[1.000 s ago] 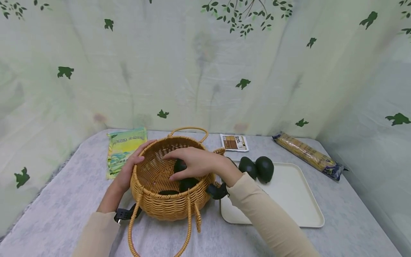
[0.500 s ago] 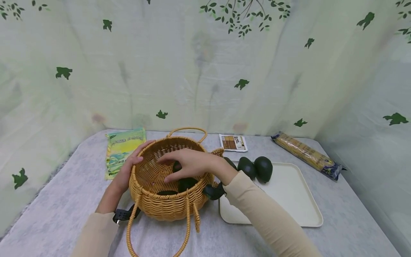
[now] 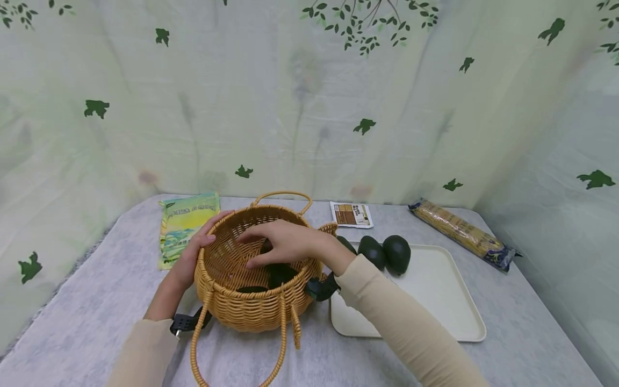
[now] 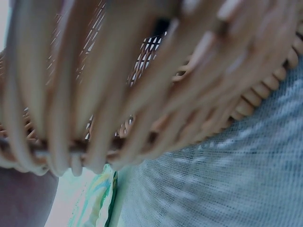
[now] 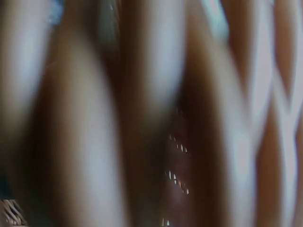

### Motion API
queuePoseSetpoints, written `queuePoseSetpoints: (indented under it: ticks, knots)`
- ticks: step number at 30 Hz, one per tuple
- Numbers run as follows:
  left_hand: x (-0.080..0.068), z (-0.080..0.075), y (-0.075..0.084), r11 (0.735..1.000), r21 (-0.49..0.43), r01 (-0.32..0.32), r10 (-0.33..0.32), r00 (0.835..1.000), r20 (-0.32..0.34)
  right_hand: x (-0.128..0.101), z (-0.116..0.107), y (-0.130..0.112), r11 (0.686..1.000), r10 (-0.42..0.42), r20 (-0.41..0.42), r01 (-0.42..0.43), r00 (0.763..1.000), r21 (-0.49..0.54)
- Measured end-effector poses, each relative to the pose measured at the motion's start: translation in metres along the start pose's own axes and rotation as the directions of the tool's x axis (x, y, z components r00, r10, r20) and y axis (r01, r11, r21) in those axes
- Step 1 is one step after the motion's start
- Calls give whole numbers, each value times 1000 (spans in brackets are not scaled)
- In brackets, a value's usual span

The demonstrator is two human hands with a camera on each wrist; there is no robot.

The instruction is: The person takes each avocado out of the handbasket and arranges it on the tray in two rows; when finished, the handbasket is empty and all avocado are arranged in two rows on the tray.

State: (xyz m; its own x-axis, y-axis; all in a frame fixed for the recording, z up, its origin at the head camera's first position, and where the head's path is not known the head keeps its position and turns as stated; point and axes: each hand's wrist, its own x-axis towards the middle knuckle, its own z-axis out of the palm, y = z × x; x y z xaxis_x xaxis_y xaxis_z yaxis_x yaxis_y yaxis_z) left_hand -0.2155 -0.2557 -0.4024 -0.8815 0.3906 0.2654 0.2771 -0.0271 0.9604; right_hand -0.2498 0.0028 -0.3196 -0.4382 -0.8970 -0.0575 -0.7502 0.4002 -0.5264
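A woven wicker basket (image 3: 251, 312) with two loop handles stands on the grey tablecloth. My left hand (image 3: 193, 258) grips its left rim, fingers curled over the edge. Inside the basket, my right hand (image 3: 285, 242) has thumb and fingers around a dark green avocado (image 3: 265, 248). Two more avocados (image 3: 281, 274) lie on the basket floor below it. The left wrist view shows the basket's weave (image 4: 142, 94) blurred and very close. The right wrist view is only blurred wicker.
A cream tray (image 3: 435, 301) lies right of the basket, with avocados (image 3: 396, 253) at its far-left corner. A green-yellow packet (image 3: 186, 226) lies behind the basket to the left, a small brown-white sachet (image 3: 351, 214) behind, and a long noodle pack (image 3: 461, 231) at the back right. Curtains enclose the table.
My right hand has shifted slightly left and up inside the basket, the avocado moving with it. My left hand has stayed on the rim.
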Motion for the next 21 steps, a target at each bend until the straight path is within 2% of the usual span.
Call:
queuePoseSetpoints:
  ticks: [13, 21]
  knots:
    - [1, -1, 1, 1000, 29, 2, -1, 1000, -20, 5, -4, -3, 988, 143, 81, -138, 986, -65]
    - [1, 0, 0, 999, 30, 11, -10, 1000, -19, 9, -3, 0, 981, 177, 94, -169, 980, -95]
